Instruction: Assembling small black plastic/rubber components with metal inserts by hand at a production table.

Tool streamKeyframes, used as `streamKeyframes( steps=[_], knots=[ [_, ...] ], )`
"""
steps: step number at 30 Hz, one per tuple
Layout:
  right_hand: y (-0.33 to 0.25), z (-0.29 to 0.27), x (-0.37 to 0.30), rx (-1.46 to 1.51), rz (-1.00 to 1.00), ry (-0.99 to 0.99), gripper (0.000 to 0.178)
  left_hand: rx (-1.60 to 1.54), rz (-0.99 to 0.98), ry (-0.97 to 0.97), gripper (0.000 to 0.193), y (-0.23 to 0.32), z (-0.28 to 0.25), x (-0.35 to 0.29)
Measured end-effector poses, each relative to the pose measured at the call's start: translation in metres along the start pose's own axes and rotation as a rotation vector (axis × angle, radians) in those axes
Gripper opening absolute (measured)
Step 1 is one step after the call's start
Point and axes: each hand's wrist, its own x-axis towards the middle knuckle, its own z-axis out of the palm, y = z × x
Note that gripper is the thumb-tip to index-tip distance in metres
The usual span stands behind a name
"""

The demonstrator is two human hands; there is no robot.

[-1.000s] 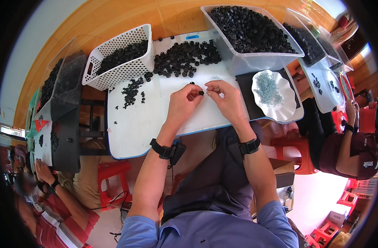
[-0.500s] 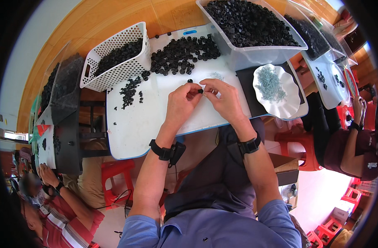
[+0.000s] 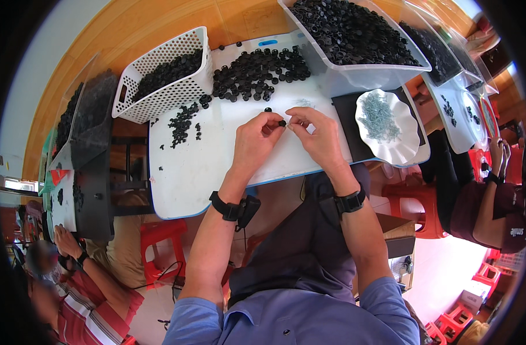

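Note:
Between thumb and fingers my left hand point(image 3: 258, 138) pinches a small round black plastic part point(image 3: 282, 123) over the white table point(image 3: 217, 144). My right hand point(image 3: 316, 133) meets it from the right, its thumb and fingertips closed together close to that part. What the right fingertips hold, if anything, is too small to make out. Just beyond my hands lies another black round part point(image 3: 268, 110). A few thin clear pieces point(image 3: 304, 103) lie on the table behind my right hand. To the right, a scalloped white dish point(image 3: 411, 146) holds a heap of thin, pale blue-green pieces point(image 3: 380, 118).
A perforated white basket point(image 3: 204, 75) and a large translucent bin point(image 3: 355, 73) hold black parts. Loose black caps point(image 3: 257, 75) spread between them, smaller black pieces point(image 3: 182, 123) lie left. The dish stands on a black board point(image 3: 349, 135). Co-workers sit on both sides.
My hands stay together around the black part, with only slight finger movement; the right fingertips have shifted a little away from it. The whole view has moved slightly.

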Motion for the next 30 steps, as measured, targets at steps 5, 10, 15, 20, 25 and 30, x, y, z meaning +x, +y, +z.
streamKeyframes(
  steps=[5,10,15,20,25,30],
  knots=[
    [0.0006,-0.0005,0.0001,0.066,-0.01,0.028,0.026,-0.001,0.009,0.001,0.023,-0.0022,0.0005,-0.0004],
    [0.0007,0.0003,0.0005,0.025,-0.029,0.009,0.026,0.018,0.026,0.0,0.023,-0.0016,0.0006,-0.0005],
    [0.0004,0.001,-0.0001,-0.018,-0.021,-0.004,0.025,0.037,0.057,0.005,0.024,-0.0031,0.0021,-0.0011],
    [-0.0001,0.0037,-0.0015,-0.138,-0.135,-0.005,0.02,0.036,0.087,0.016,0.023,-0.0061,0.0024,-0.0015],
    [0.0052,0.0077,-0.0025,-0.178,-0.21,0.032,0.017,0.068,0.095,-0.004,0.022,-0.0044,0.0017,-0.0013],
    [0.0014,0.0077,-0.0015,-0.165,-0.243,0.004,0.016,0.091,0.106,-0.02,0.021,-0.0043,0.0012,-0.0017]
  ],
)
